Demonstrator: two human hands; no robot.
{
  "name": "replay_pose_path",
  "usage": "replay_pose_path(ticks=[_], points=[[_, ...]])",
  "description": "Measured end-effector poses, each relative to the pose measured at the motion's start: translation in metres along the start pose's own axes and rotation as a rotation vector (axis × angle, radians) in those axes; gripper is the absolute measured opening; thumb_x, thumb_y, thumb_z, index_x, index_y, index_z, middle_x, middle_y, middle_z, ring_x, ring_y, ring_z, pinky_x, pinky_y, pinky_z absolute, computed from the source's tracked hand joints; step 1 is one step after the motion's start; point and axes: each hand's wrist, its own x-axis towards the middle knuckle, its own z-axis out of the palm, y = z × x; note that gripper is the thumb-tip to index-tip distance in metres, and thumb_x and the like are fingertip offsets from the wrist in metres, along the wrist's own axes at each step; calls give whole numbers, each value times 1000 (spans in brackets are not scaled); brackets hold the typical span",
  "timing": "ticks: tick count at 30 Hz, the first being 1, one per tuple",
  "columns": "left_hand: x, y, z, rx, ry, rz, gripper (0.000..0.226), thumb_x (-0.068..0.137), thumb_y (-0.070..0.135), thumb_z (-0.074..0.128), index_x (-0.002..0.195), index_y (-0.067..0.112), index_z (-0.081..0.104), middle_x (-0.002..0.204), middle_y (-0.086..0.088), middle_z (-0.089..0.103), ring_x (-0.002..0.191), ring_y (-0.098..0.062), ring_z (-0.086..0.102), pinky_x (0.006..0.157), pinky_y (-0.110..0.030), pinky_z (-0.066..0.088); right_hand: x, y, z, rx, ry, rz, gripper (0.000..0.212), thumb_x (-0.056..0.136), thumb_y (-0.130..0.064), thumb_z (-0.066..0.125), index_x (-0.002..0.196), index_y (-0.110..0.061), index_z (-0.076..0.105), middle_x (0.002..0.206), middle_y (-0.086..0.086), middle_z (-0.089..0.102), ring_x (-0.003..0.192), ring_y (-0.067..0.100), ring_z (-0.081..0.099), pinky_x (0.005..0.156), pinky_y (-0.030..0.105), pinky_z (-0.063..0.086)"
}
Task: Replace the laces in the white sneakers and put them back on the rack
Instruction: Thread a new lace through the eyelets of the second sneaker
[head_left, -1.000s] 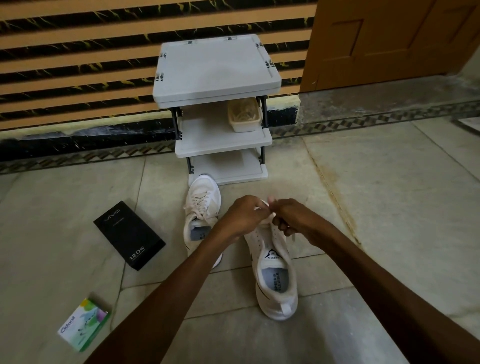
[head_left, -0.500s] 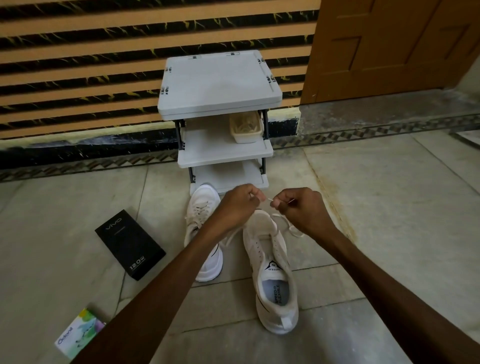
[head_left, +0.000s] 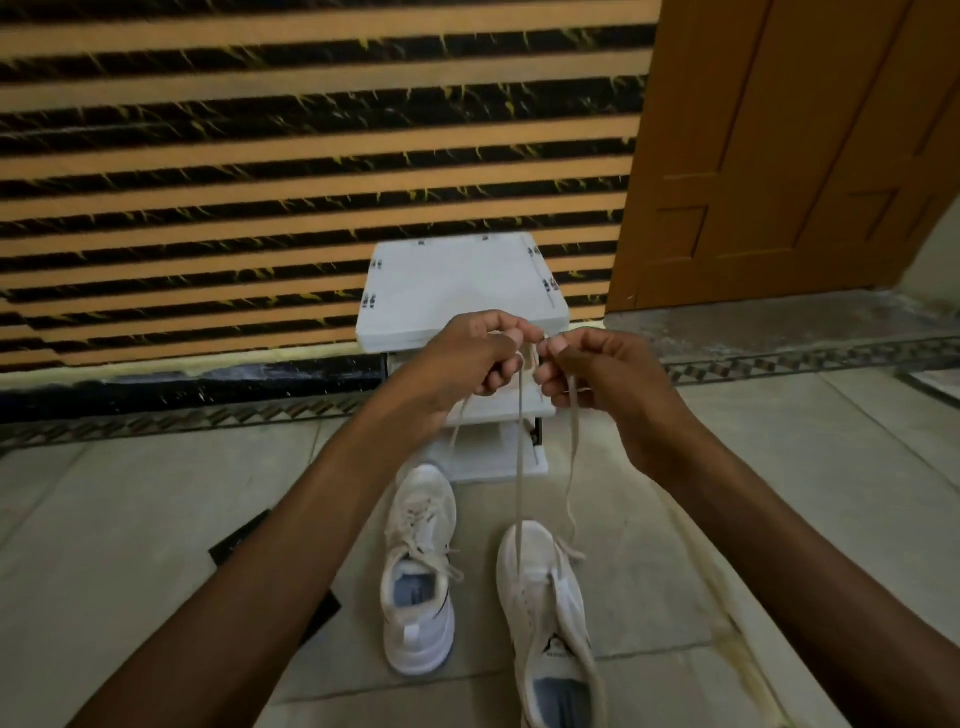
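**Lace drawn up from the toe eyelets, ends held level**

Obs.: Both hands are raised in front of the rack (head_left: 457, 291), across its upper shelves in this view. The left hand (head_left: 475, 356) and right hand (head_left: 597, 376) each pinch the lace (head_left: 519, 457) between curled fingers and thumb, knuckles nearly touching. Strands run down from the hands to the toe end of the unlaced sneaker (head_left: 545, 597), which lies on the floor before the rack, toe toward it. The laced sneaker (head_left: 421, 571) sits beside it, closer to the rack's bottom shelf, untouched.

Reading: Holding the two ends together and high likely serves to even their lengths after the first pass through the lowest eyelets; the lace looks pulled nearly straight on the left strand, looser on the right. Most eyelets appear empty, so lacing has barely begun.

Change vs. 0.5 s ago: then the hands were low, just over the sneaker's toe near the rack's bottom shelf, with slack looping beside the shoe. Now they have lifted and the slack is drawn out. The black box (head_left: 234, 545), left of the rack, is mostly hidden behind the left forearm.
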Motion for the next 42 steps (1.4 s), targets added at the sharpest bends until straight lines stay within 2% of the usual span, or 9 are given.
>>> replay_pose_path(ticks=[10,14,19,23,26,31,37,39,42], points=[[0,89,-32,-91,61,120,22,101,12,47,104,11,69,70,3,62,60,-4,53,60,-19,44,17,-102,-6,-20,111,-90,17,93,-16,56,94,-13,73,93,-4,71,90,9,58,69,27,39],[-1,120,-41,-149,62,147,21,100,10,48,104,6,68,77,0,66,65,-5,58,68,-20,50,20,-140,-11,23,97,-131,17,93,-16,58,99,-11,73,86,-2,69,79,10,58,65,26,41],[-8,156,-49,-191,85,144,20,98,9,52,105,4,70,84,-5,70,69,-7,63,67,-19,53,23,-178,-10,45,108,-166,16,93,-19,59,95,-17,75,86,-1,71,89,17,60,77,35,47],[-18,183,-61,-197,125,173,22,100,8,49,106,5,70,92,-8,72,73,-7,66,68,-17,55,22,-199,-8,54,73,-203,17,93,-17,59,96,-17,75,82,-3,70,80,13,60,70,30,46],[-24,198,-68,-221,134,156,26,99,0,45,106,3,70,95,-12,73,76,-10,70,69,-18,57,23,-209,-5,56,95,-245,17,93,-22,60,94,-15,75,87,0,73,95,21,63,86,42,47],[-33,201,-71,-309,56,140,29,92,-13,47,110,-1,67,102,-16,73,95,-21,72,79,-24,59,19,-217,-1,93,110,-280,16,94,-22,61,92,-13,74,87,0,74,83,11,57,75,32,41],[-29,198,-72,74,255,312,28,102,23,46,96,12,71,74,0,67,62,-7,59,59,-19,49,16,-217,-1,114,109,-324,15,93,-24,63,94,-14,74,85,0,75,73,4,57,71,27,40],[-27,202,-74,151,327,353,29,102,25,45,92,15,70,71,3,61,61,-6,52,60,-19,44,17,-217,-1,97,122,-338,14,91,-25,64,93,-17,75,88,1,75,76,9,56,69,29,43],[-26,201,-72,28,315,349,23,100,17,49,97,10,71,79,-2,69,66,-8,62,63,-17,52,17,-214,-2,87,108,-350,13,91,-24,65,93,-16,75,88,3,74,75,10,58,63,27,49]])
